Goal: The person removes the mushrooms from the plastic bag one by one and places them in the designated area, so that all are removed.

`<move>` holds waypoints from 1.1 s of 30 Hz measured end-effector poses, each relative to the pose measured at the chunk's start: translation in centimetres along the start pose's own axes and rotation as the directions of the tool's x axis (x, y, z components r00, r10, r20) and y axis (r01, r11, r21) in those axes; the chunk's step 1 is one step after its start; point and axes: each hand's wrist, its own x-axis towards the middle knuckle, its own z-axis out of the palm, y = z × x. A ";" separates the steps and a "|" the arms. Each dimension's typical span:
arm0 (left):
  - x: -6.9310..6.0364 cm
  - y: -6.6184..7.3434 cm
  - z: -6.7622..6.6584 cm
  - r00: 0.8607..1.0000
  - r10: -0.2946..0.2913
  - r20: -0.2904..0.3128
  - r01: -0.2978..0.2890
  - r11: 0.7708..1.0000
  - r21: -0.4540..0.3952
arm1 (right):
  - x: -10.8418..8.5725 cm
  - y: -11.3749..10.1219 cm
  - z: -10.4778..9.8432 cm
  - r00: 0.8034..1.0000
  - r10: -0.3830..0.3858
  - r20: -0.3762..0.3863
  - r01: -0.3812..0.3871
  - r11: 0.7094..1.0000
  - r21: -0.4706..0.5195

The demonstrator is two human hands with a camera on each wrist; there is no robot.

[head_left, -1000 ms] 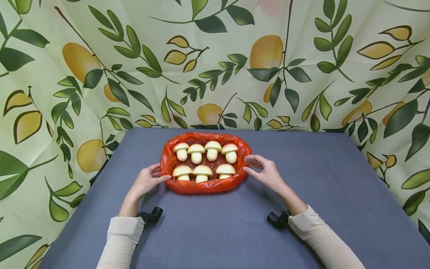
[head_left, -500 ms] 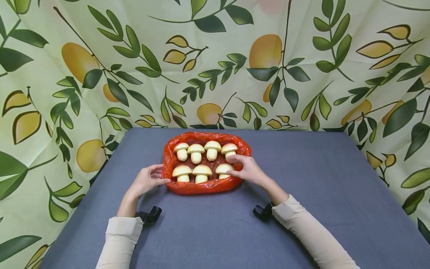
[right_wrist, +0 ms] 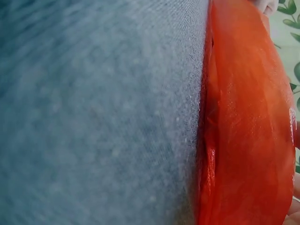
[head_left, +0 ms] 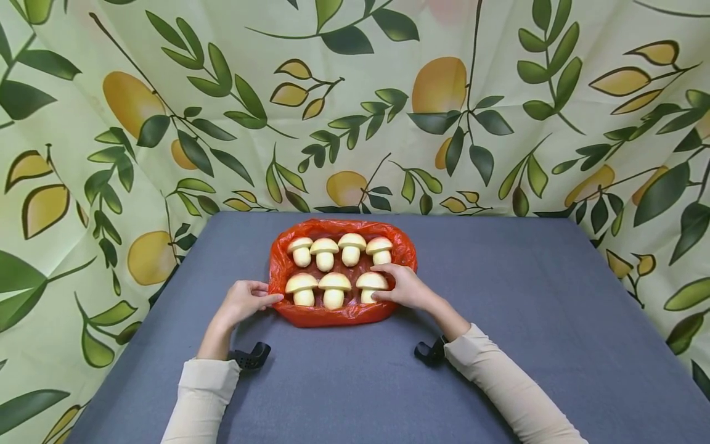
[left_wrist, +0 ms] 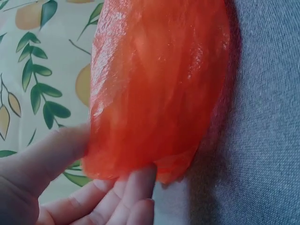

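Observation:
An oval red plastic bag (head_left: 327,317), its sides standing up like a tray, lies at the back of the table. Several cream mushrooms lie in its back row, and three more in the front row. My left hand (head_left: 238,305) pinches the bag's left end, thumb over the rim and fingers on the outside, as the left wrist view shows. At the front right, my right hand (head_left: 407,288) reaches over the rim, with thumb and fingers around a mushroom (head_left: 370,283). In the right wrist view the bag's wall (right_wrist: 253,117) hides most of that hand.
A blue-grey cloth (head_left: 344,388) covers the table. Behind it and along its sides hangs a curtain (head_left: 355,111) printed with fruit and leaves. Dark wrist cameras (head_left: 252,356) sit below both hands.
My right hand has moved left from the bag's right rim to the front-right mushroom. The bag's front wall has been lowered slightly, so more of the front stems shows. My left hand stays at its end.

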 end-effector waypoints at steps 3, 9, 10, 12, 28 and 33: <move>0.0 0.1 0.1 1.000 -0.004 0.010 0.004 1.000 -0.029 | 0.0 0.0 0.1 1.000 0.002 -0.019 -0.002 1.000 0.004; 0.0 0.1 0.1 1.000 -0.002 -0.005 0.002 0.999 -0.040 | 0.0 -0.1 0.2 0.999 0.022 -0.038 -0.021 0.999 0.028; 0.0 0.1 0.1 1.000 -0.002 -0.005 0.001 0.999 -0.039 | 0.0 -0.1 0.2 0.999 0.027 -0.044 -0.026 0.999 0.033; 0.0 0.1 0.2 1.000 -0.003 -0.007 0.002 0.999 -0.040 | 0.0 -0.1 0.1 0.998 0.036 -0.060 -0.033 0.999 0.043; 0.0 -0.1 0.1 1.000 0.014 -0.008 -0.015 1.000 -0.027 | 0.6 -0.1 -1.1 0.995 0.000 -0.098 0.010 0.994 0.107; 0.0 0.0 0.1 1.000 0.016 -0.006 -0.016 0.999 -0.029 | 0.7 -0.1 -1.8 0.995 -0.020 -0.093 0.032 0.991 0.129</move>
